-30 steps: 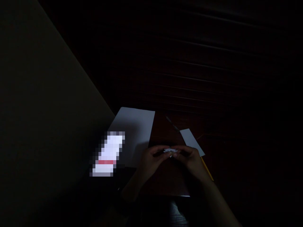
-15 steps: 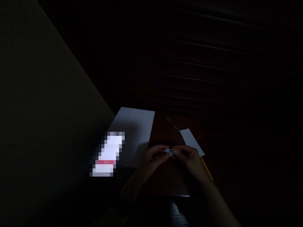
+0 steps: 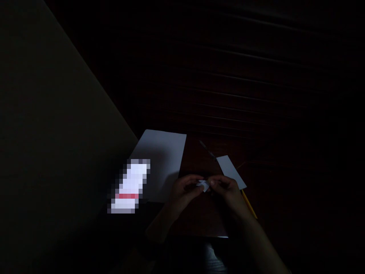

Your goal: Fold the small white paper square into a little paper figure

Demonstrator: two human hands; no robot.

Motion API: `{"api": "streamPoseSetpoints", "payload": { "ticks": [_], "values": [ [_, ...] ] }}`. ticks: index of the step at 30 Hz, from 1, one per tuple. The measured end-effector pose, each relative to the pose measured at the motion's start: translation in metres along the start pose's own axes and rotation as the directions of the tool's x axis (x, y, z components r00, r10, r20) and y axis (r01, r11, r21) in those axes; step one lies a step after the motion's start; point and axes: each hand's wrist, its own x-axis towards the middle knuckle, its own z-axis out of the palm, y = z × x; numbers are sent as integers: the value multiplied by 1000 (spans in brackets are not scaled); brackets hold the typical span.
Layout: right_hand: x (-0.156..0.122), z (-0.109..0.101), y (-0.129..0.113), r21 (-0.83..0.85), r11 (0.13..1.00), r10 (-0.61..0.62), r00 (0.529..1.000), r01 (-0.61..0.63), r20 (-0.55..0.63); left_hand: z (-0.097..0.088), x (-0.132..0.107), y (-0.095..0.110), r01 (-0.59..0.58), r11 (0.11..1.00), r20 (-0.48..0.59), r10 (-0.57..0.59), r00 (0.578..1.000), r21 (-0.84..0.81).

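Observation:
A small folded piece of white paper (image 3: pixel 204 185) is held up between both hands above the dark table. My left hand (image 3: pixel 184 192) pinches its left side between thumb and fingers. On the other side, my right hand (image 3: pixel 226 188) grips the right edge, also with thumb and fingertips. The fingertips cover part of the paper, and the dim light hides its exact folds. Just beyond my right hand lies a white paper strip (image 3: pixel 231 171), with a yellow pencil-like stick (image 3: pixel 249 204) partly under my right wrist's far side.
A large white sheet (image 3: pixel 165 152) lies at the left of the dark reddish table (image 3: pixel 199 224). A bright, pixelated screen (image 3: pixel 131 186) stands by its near-left corner. Behind the strip rests a pen (image 3: pixel 207 149). A pale wall (image 3: pixel 57 114) rises on the left.
The folded paper has turned slightly in my fingers, so more of its white face shows. Both hands stay in nearly the same place.

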Motion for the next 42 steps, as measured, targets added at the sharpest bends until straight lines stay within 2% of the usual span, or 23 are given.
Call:
{"api": "streamPoseSetpoints", "payload": {
  "ticks": [6,9,15,20,25,29,34,39,42],
  "values": [
    [-1,2,-4,-45,999,21,1000,-20,18,2,2,-6,93,991,-14,-95,995,-96],
    [-1,3,-4,-50,999,17,999,-15,43,4,2,-7,111,982,-58,-121,991,-152],
    [-2,4,-3,-23,1000,-12,997,14,79,7,0,-3,21,996,-168,-36,985,-91],
    [-2,6,-4,-22,999,-29,992,32,126,2,3,-10,-6,999,-141,2,990,-33],
    [-2,7,-3,-69,996,-51,996,56,74,1,5,-18,-35,999,-134,34,990,-5],
    [-4,9,-4,-43,996,-69,992,75,109,2,5,-19,-32,999,-164,33,986,12],
    [-2,10,-1,-49,996,-70,995,74,71,2,5,-21,-42,999,-191,48,980,35],
    [-1,8,4,1,998,-55,997,55,48,-1,3,-18,-44,997,-114,50,992,58],
    [-2,6,1,63,998,-28,997,24,67,-2,3,-15,-44,997,-108,51,993,69]
  ]
}}
